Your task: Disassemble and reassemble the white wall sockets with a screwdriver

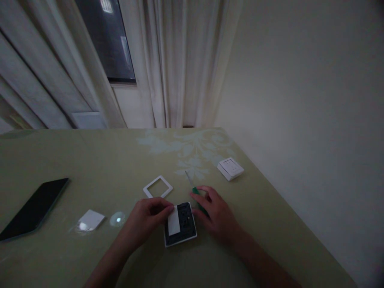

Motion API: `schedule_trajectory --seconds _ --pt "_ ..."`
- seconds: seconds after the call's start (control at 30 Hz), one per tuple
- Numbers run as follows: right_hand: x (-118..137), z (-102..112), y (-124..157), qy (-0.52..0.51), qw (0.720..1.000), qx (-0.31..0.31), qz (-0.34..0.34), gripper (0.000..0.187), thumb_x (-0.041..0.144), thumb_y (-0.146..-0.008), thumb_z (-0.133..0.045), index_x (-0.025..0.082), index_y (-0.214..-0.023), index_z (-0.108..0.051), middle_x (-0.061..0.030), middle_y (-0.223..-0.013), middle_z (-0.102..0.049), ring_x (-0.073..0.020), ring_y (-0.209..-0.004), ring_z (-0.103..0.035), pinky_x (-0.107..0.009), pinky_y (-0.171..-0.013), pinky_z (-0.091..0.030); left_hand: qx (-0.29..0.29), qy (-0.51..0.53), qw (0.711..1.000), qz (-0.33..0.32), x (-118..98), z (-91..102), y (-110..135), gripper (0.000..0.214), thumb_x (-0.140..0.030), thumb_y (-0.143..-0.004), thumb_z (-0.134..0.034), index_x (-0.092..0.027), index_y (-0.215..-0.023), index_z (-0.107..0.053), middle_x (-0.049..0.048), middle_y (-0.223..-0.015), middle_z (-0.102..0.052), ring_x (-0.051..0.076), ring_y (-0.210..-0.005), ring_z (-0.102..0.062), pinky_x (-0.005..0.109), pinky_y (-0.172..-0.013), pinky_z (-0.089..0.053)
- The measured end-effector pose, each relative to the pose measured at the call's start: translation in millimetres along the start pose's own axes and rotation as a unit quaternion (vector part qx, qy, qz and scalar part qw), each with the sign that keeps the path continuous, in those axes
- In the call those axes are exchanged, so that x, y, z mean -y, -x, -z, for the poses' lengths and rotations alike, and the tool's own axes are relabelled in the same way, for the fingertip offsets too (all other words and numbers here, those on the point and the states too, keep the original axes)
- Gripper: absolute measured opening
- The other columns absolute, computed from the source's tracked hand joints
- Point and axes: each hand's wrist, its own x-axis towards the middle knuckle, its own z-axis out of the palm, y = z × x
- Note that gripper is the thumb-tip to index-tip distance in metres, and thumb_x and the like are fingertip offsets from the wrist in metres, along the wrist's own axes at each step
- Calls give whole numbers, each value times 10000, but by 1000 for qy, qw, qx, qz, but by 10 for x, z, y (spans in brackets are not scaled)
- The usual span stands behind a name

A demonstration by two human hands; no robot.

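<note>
A wall switch (188,224) lies on the table at the front, its black inside facing up within a white rim. A white rocker plate (173,224) covers its left part. My left hand (150,216) is closed on the switch's upper left edge, thumb and fingers pinching near the top of the rocker plate. In my right hand (214,214) is a screwdriver (196,192) with a green handle, its thin shaft pointing up and away. The right thumb reaches the switch's right edge. Just beyond my left fingers, a white square frame (166,183) rests flat.
A second white switch (230,168) sits at the back right, near the table edge by the wall. At left lie a white square plate (91,219) and a dark tablet or phone (36,208). The pale green table (99,160) meets curtains (192,60) behind.
</note>
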Motion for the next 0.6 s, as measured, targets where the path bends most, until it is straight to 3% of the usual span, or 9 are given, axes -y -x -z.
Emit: schedule_trajectory --seconds 0.07,0.17,0.33,0.6 --pt "128 -7 31 -7 996 -2 89 556 526 -1092 -591 296 -1596 -552 -165 -1484 -640 -345 -1287 -637 -535 -1097 -522 -7 -16 1000 -12 -12 -10 9 278 -483 -886 -749 -227 -854 -851 44 -787 -848 244 -735 -780 302 -672 -589" --pt "304 -63 53 -16 982 53 180 667 558 -1050 -666 297 -1637 -486 -143 -1456 -700 -343 -1265 -665 -514 -1072 -525 -36 -57 996 -61 -29 -20 21 232 -449 -892 -749 -242 -850 -846 39 -766 -815 225 -711 -754 290 -658 -576" --pt "379 -138 42 -14 980 82 182 618 587 -1048 -656 214 -1536 -584 -155 -1391 -744 -349 -1241 -689 -507 -1053 -531 -59 -97 987 -116 6 -4 14 202 -429 -903 -753 -256 -902 -856 65 -989 -749 180 -710 -703 279 -644 -554" --pt "366 -136 36 -31 979 75 188 513 511 -1074 -640 177 -1462 -628 -163 -1380 -750 -350 -1254 -689 -504 -1071 -526 -3 -16 999 -40 212 -19 -46 314 -497 -899 -725 -216 -1011 -813 21 -761 -733 219 -721 -694 321 -691 -567"
